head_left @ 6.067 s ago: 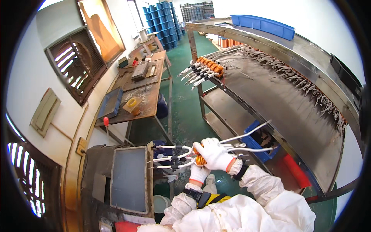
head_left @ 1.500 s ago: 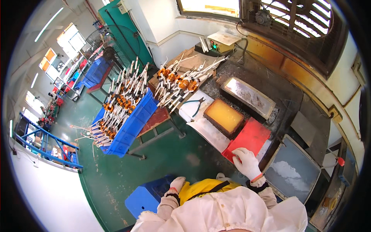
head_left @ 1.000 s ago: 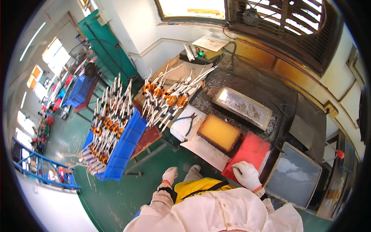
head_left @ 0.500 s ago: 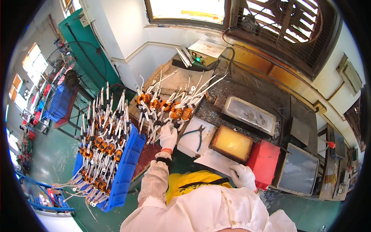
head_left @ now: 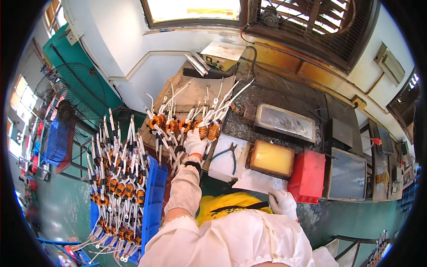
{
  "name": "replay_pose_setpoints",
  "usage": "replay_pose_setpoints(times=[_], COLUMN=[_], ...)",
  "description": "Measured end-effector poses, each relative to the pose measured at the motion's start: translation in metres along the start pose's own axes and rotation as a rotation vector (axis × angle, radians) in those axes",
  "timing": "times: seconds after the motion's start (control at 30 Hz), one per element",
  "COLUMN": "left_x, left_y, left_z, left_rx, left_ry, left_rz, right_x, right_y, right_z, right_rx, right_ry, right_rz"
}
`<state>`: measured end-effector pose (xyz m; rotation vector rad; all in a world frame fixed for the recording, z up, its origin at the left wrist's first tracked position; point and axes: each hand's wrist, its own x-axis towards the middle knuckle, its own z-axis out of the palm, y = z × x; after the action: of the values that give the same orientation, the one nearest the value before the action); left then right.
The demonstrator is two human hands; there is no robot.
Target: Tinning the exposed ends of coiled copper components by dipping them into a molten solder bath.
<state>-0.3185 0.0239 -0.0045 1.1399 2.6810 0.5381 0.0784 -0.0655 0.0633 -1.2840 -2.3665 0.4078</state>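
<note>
Left hand: In the head view, a white-gloved left hand is stretched forward to a row of orange-wound coils, its fingertips set among those toward the right end. Its grip is hidden behind the back of the glove, so whether a coil is grasped cannot be told.
Coils: They are laid on a brown board at the far left of the bench, with white, black-banded leads splayed and crossed.
Right hand: The right hand is held low, fingers loosely curled, at the near edge of a white sheet, just beside a red box. Nothing can be seen in it; how far it is closed cannot be told.
Blue crate: More coils are packed in a blue crate to the left, leads upright.
Worktop: Pliers are laid left of an amber slab; behind that, a metal-rimmed tray is seen.
Step in hand: A coil is apparently being reached for or gripped.
Next move: A firm hold on one winding seems called for, with its leads kept from snagging on neighbouring ones.
</note>
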Motion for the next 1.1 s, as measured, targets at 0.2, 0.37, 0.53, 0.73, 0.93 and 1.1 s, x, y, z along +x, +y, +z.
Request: replay_pose_setpoints(times=[0.2,0.37,0.53,0.73,0.93,1.1], left_x=[0.003,-0.032,-0.096,-0.152,-0.174,-0.125], left_y=[-0.013,-0.007,-0.002,0.037,0.072,0.087], left_z=[-0.026,-0.076,-0.098,-0.080,-0.084,-0.101], left_rx=[-0.258,-0.654,-0.855,-0.751,-0.364,-0.297], left_ry=[0.154,0.169,-0.188,-0.421,-0.641,-0.578], left_rz=[0.067,0.182,0.255,0.623,0.763,0.878], right_x=[0.013,0.038,0.081,0.109,0.092,0.073], right_y=[-0.007,-0.017,-0.068,-0.114,-0.085,-0.043], right_z=[0.005,0.001,-0.030,-0.042,-0.045,-0.056], right_rx=[-0.013,-0.042,0.014,0.015,-0.291,-0.293], right_ry=[0.019,-0.038,0.228,0.139,-0.045,-0.007], right_rz=[-0.063,-0.181,-0.489,-0.764,-0.522,-0.382])
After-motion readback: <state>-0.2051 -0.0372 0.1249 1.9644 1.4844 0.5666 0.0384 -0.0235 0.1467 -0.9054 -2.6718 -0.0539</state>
